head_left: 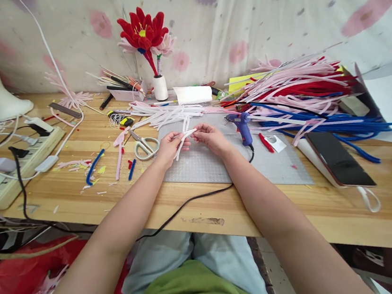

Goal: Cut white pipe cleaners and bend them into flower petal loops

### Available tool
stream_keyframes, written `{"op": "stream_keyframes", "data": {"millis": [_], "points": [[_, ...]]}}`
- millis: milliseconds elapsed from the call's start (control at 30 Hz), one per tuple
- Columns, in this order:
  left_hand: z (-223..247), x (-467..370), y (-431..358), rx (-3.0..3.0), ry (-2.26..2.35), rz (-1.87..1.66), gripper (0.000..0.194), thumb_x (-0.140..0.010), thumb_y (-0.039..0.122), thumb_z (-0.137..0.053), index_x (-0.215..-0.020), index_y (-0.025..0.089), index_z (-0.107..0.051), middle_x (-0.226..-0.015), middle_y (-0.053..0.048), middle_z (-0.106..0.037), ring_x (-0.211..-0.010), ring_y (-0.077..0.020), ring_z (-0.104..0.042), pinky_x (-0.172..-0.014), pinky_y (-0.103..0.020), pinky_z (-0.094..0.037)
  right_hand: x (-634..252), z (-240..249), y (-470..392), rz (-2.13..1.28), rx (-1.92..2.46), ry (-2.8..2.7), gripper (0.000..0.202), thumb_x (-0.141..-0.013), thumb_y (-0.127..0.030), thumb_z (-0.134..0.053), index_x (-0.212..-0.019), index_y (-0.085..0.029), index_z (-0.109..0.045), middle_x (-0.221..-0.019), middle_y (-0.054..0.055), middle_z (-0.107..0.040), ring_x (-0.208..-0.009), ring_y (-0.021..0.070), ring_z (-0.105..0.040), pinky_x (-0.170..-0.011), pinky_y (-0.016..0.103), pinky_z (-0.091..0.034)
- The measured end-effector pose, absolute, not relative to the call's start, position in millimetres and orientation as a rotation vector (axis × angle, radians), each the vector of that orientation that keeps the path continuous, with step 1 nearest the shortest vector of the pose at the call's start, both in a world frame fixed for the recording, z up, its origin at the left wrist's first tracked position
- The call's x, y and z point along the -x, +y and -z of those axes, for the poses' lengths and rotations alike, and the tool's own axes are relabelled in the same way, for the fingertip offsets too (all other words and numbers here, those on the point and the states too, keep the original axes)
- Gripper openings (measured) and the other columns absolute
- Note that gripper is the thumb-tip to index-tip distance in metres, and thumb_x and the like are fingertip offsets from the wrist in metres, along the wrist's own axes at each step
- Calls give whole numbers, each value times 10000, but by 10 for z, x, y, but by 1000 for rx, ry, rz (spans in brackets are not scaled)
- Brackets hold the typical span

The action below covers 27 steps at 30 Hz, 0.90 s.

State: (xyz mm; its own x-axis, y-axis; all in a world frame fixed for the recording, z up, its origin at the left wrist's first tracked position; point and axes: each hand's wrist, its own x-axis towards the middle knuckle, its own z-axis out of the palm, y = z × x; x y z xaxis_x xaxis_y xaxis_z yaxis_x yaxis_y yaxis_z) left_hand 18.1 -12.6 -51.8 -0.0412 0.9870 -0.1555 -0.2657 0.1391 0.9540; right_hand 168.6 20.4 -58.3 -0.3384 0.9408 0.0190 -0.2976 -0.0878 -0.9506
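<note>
White pipe cleaners [183,141] are pinched in my left hand [170,146], with ends sticking up and hanging below the fingers. My right hand [210,138] has thumb and fingertips closed at the tip of one white strand, just right of the left hand. Both hands hover over a grey cutting mat [200,169]. Behind them lies a loose pile of white pipe cleaners [164,114]. Scissors [146,147] with pale handles rest left of my left hand. A purple glue gun [242,126] stands on the mat beyond my right forearm.
At the back stands a red pipe-cleaner flower [143,31] in a white vase [160,88]. Pink, red and blue pipe cleaners [296,88] heap at the right, near a phone [339,157]. A power strip [25,169] sits left; a black cord [189,202] crosses the table's front.
</note>
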Motion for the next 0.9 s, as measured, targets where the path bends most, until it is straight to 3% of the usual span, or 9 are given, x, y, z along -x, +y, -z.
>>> {"op": "stream_keyframes", "data": {"millis": [167,367,533,767,900], "points": [[462,-191,-151,-838,1144,-1224,92,-765,206,-613,-786,145,-547,-651,-9,-651,-547,-93,-612,-556,-233,-532,-1637,558,162,-1633,812,-1266,269,-613,-287,-718,-810,-162,-584,-741,6,-631,-693,113,-595,-570,216,-469],[557,-206,-128,-939,1166,-1279,140,-682,256,-680,-703,141,-603,-677,10,-616,-613,-82,-569,-568,-207,-505,-1612,577,198,-1438,913,-1290,252,-592,-295,-700,-758,-164,-564,-653,-26,-563,-586,76,-503,-567,218,-440],[562,-197,-113,-938,1161,-1298,142,-649,264,-699,-654,142,-625,-641,19,-583,-571,-64,-493,-554,-195,-456,-1625,518,212,-1089,954,-1604,207,-658,-212,-572,-857,-154,-581,-651,-30,-512,-594,89,-457,-623,247,-415],[486,-142,-116,-773,1121,-1240,161,-692,216,-668,-591,134,-573,-488,49,-449,-453,-46,-417,-502,-192,-414,-1661,476,131,-401,1154,-2001,333,-623,-91,-487,-936,-151,-587,-772,45,-562,-750,170,-497,-734,300,-383],[478,-119,-100,-760,1110,-1175,149,-723,185,-631,-598,128,-573,-498,41,-463,-452,-49,-432,-510,-197,-422,-1632,535,151,-543,1148,-1890,235,-641,-110,-505,-862,-167,-564,-752,31,-555,-730,160,-494,-733,304,-392]]}}
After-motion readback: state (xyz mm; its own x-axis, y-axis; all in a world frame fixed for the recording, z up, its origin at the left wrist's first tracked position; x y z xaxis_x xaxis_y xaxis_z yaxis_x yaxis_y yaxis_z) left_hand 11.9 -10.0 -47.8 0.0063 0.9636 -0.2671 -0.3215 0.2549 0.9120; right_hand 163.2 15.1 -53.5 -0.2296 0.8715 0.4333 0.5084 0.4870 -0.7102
